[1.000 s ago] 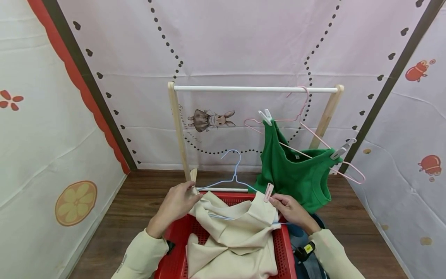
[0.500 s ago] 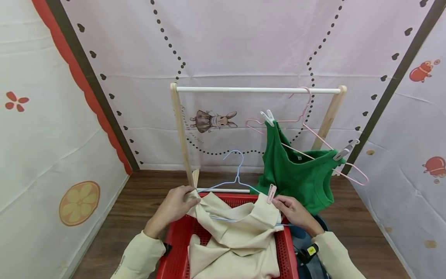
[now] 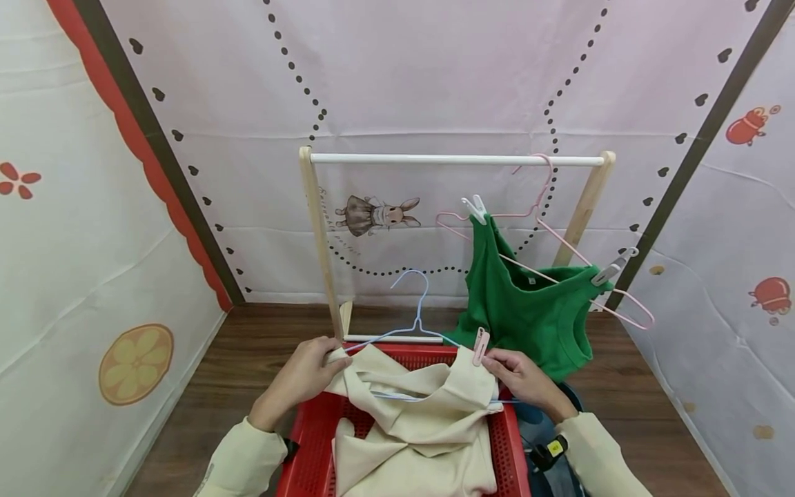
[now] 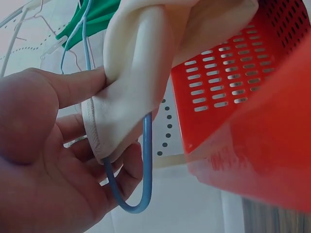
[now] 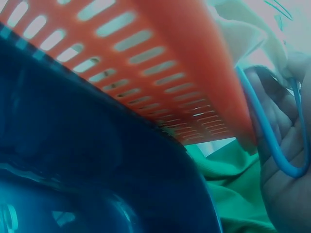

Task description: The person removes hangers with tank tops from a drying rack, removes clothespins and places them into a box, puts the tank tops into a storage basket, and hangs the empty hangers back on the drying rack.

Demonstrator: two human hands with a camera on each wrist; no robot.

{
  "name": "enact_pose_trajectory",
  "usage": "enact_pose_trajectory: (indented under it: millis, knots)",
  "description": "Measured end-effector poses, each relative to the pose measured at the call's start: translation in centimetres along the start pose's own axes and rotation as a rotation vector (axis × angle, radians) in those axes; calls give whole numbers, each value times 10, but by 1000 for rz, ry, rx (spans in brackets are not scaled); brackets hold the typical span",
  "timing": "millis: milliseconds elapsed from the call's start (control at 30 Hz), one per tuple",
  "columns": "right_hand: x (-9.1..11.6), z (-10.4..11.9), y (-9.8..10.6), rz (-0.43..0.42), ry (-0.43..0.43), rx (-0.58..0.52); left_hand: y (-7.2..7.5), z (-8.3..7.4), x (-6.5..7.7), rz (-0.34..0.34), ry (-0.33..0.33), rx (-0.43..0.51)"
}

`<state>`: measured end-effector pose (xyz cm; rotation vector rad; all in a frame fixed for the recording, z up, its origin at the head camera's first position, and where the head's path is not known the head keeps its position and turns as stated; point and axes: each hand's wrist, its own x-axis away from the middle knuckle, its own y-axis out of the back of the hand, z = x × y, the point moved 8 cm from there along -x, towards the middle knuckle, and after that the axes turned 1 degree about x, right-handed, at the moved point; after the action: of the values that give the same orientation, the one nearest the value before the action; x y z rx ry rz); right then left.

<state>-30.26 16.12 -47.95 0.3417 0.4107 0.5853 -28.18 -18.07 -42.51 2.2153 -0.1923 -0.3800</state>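
A cream sleeveless garment [image 3: 428, 431] lies draped over the red basket [image 3: 313, 442], with a light blue hanger [image 3: 417, 323] inside it, hook upward. My left hand [image 3: 304, 376] pinches the garment's left shoulder between thumb and fingers; in the left wrist view, the rounded end of the hanger [image 4: 147, 165] pokes out below the cloth beside the fingers. A pink clothespin [image 3: 480, 347] is clipped at the right shoulder. Just beside it, my right hand [image 3: 522, 378] pinches the cloth, and the hanger's other end [image 5: 272, 141] lies across that palm in the right wrist view.
Behind the basket stands a rack with a white bar [image 3: 428, 159] and wooden posts. From the bar hangs a green top [image 3: 528, 310] on a pink hanger [image 3: 543, 200], held by clothespins [image 3: 477, 209]. A dark blue tub [image 5: 97, 121] is right of the basket.
My left hand has shifted slightly left and down, drawing the garment's left shoulder outward along the hanger. My right hand stays by the pink clothespin. The head view sways a little.
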Motion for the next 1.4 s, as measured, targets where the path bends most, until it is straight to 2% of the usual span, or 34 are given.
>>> enact_pose_trajectory:
  millis: [267,600,800,1000,1133,1267,1400]
  knots:
    - [-1,4,-1,17,-32,10,0,1,5,14,-36,-8]
    - [-1,6,-1,21,-54,26,0,6,16,72,-68,75]
    - [0,9,-1,25,-68,28,-2,9,20,112,-56,115]
    - [-2,12,-1,28,-52,36,-3,12,22,119,-62,142]
    - [-6,16,0,1,-50,90,-3,13,24,111,-74,150]
    - [-11,18,3,-39,-87,146,-4,14,26,98,-89,158]
    - [-15,23,6,-76,-113,119,-4,15,28,92,-91,163]
